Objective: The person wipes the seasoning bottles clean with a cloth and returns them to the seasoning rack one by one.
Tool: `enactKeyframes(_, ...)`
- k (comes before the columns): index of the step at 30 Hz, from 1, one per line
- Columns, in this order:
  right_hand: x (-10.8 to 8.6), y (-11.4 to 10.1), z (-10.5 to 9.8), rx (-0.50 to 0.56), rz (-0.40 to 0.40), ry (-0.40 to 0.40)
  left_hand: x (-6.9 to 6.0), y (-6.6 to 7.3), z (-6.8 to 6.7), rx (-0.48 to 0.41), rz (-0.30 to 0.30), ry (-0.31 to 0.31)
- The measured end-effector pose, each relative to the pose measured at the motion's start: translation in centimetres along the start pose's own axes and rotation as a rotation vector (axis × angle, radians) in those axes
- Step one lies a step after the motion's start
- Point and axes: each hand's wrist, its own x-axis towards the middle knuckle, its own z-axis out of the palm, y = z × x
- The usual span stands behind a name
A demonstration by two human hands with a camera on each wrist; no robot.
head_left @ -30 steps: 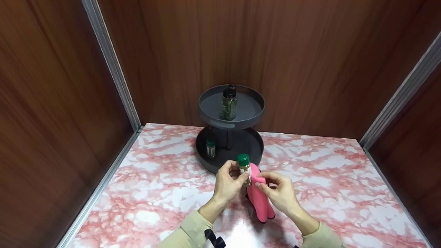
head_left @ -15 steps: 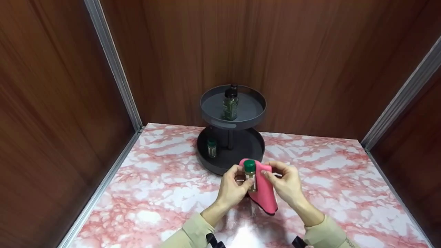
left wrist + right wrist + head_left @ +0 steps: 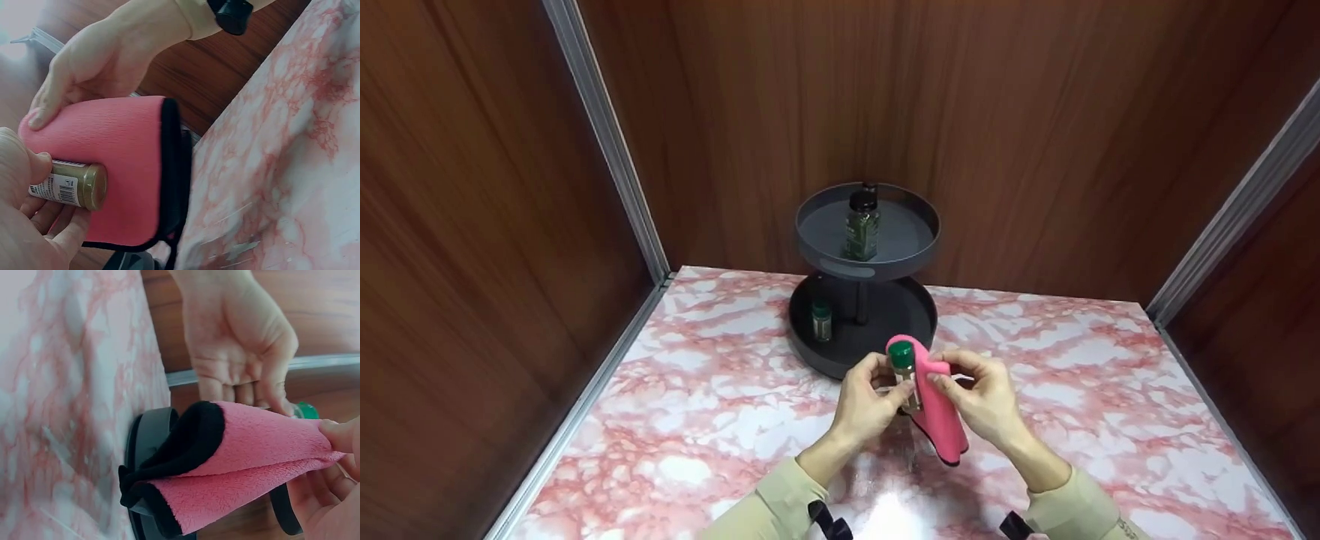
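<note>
A small spice jar with a green cap is gripped by my left hand, thumb in front and fingers behind. Its label and barcode show in the left wrist view, where the jar lies against a pink cloth with black edging. My right hand pinches the upper part of this folded cloth between thumb and fingers. The cloth hangs down beside the jar, above the table. In the right wrist view its folds and dark underside show, and the green cap peeks out behind it.
Just beyond my hands stands a dark two-tier round turntable. Its upper tray carries a dark-capped bottle with another behind it. A green-capped jar stands in the lower tray. Brown panels enclose the marbled table.
Both hands have shifted slightly right with the jar and cloth. The cloth has turned and now lies behind the jar. Over the last half second the jar has risen a little.
</note>
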Motion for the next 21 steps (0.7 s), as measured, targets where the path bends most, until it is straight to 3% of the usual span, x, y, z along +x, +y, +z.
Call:
enactKeyframes(5, -0.7, 0.7, -0.3, -0.044, -0.017, -0.051, 0.6, 0.6, -0.5, 0.037, 0.016, 0.022)
enactKeyframes(10, -1.4, 1.1, -0.2, -0.079, 0.027, -0.068, 0.9, 0.9, -0.7, 0.051, 0.008, 0.040)
enactKeyframes(15, -1.8, 1.3, 0.2, -0.102, 0.086, -0.022, 0.7, 0.6, -0.5, 0.054, 0.019, 0.043)
enactKeyframes(21, -1.6, 1.1, 0.5, -0.096, 0.025, 0.047, 0.0, -0.3, 0.2, 0.084, -0.003, 0.025)
